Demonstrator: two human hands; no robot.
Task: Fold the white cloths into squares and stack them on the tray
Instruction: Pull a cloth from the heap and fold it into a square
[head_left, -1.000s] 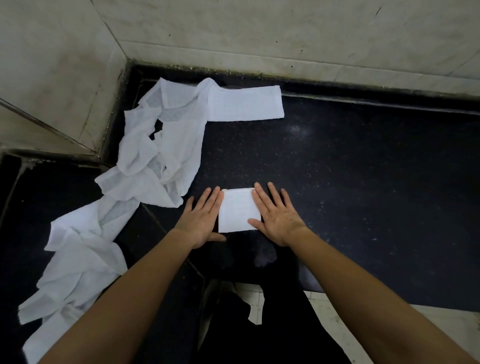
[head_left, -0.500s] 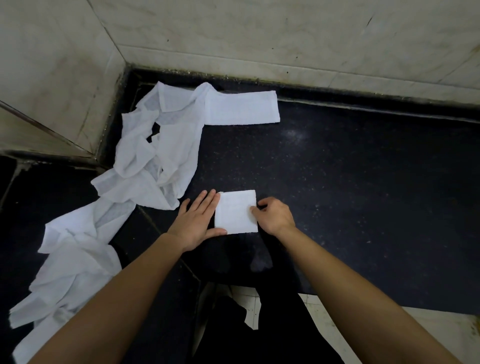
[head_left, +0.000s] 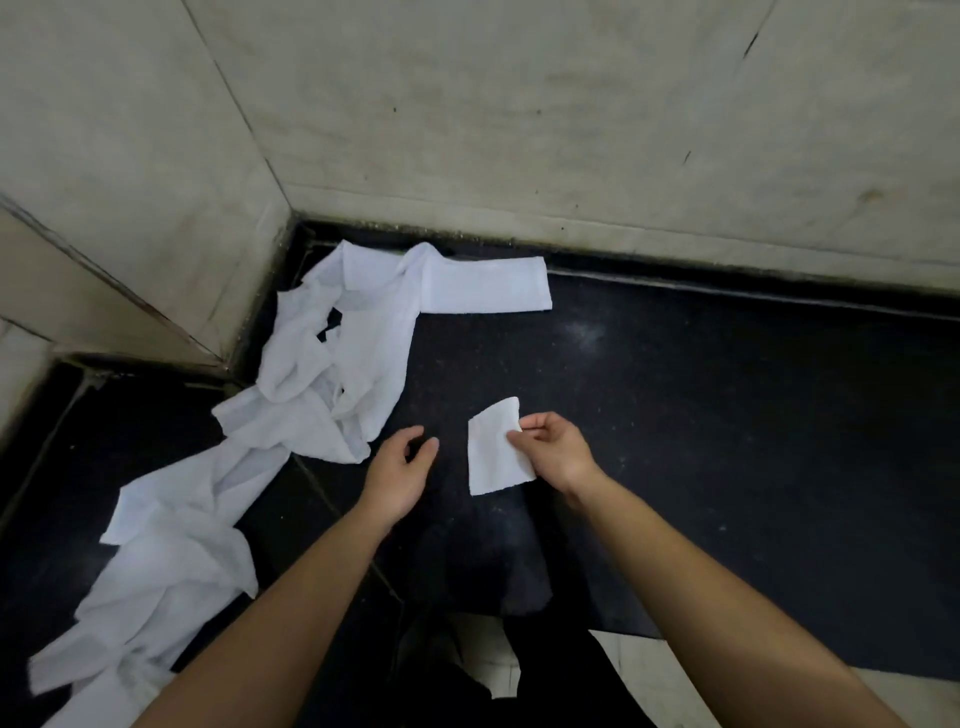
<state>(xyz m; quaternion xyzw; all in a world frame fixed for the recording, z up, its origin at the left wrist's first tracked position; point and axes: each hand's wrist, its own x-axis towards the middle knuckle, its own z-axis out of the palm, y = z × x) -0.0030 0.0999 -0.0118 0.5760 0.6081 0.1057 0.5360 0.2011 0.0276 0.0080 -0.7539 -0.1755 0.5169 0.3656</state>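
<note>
**Folded square pinched in right hand over dark speckled surface**

At the near edge, dark clothing (head_left: 550, 696) and a patch of pale tile (head_left: 636, 670) are seen below the slab. Two bare forearms are extended over a dark surface (head_left: 727, 441), black, glossy, finely speckled, with a seam running across its left part.

The left hand (head_left: 397, 470) is held just above the surface, fingers loosely curled, nothing gripped. The folded cloth (head_left: 493, 454), a small white square of woven, slightly textured fabric, is pinched at its right edge between thumb and fingers of the right hand (head_left: 558, 452). It is tilted, far corner raised; whether the near edge touches the surface cannot be told.

To the left, a heap of unfolded cloths (head_left: 306, 415) is spread in a crumpled trail from near left toward the far corner, thin, white, partly see-through. At its far end a flat strip (head_left: 485, 286) is laid out, rectangular and smooth.

Behind, the surface is bounded by a wall (head_left: 519, 130) of pale, stained, streaked panels meeting at a corner far left.
</note>
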